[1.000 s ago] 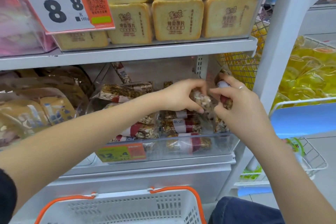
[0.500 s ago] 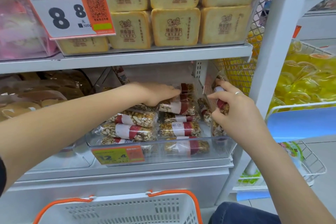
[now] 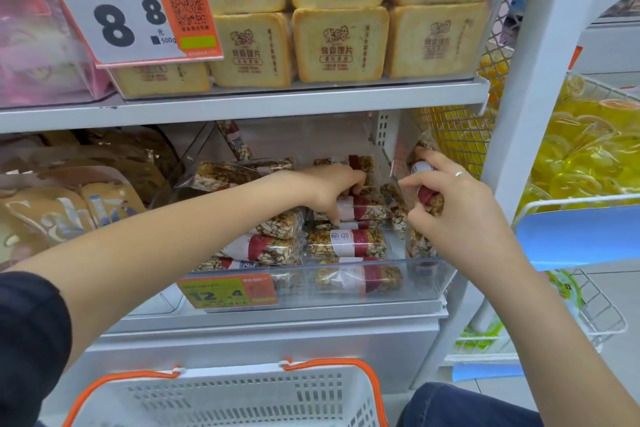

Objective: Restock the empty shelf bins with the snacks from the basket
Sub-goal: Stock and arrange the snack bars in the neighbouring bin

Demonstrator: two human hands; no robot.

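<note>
A clear plastic shelf bin (image 3: 429, 279) on the middle shelf holds several nut bars (image 3: 346, 243) in clear wrappers with red and white labels. My left hand (image 3: 337, 192) reaches deep into the bin, fingers curled around a bar (image 3: 363, 211) in the middle stack. My right hand (image 3: 453, 211) grips a bunch of upright nut bars (image 3: 424, 166) against the bin's right wall. The white basket (image 3: 221, 399) with orange handles sits below, near the bottom edge; what shows of its inside is bare.
Square toast-slice packs (image 3: 339, 42) fill the shelf above, behind an 8.8 price tag (image 3: 131, 10). Brown snack bags (image 3: 69, 204) lie left of the bin. A white shelf post (image 3: 530, 114) and wire baskets of yellow jellies (image 3: 588, 149) stand on the right.
My left hand let go of the bar it held near the right hand and moved deeper into the bin onto the middle stack. The right hand has stayed in place with its bars.
</note>
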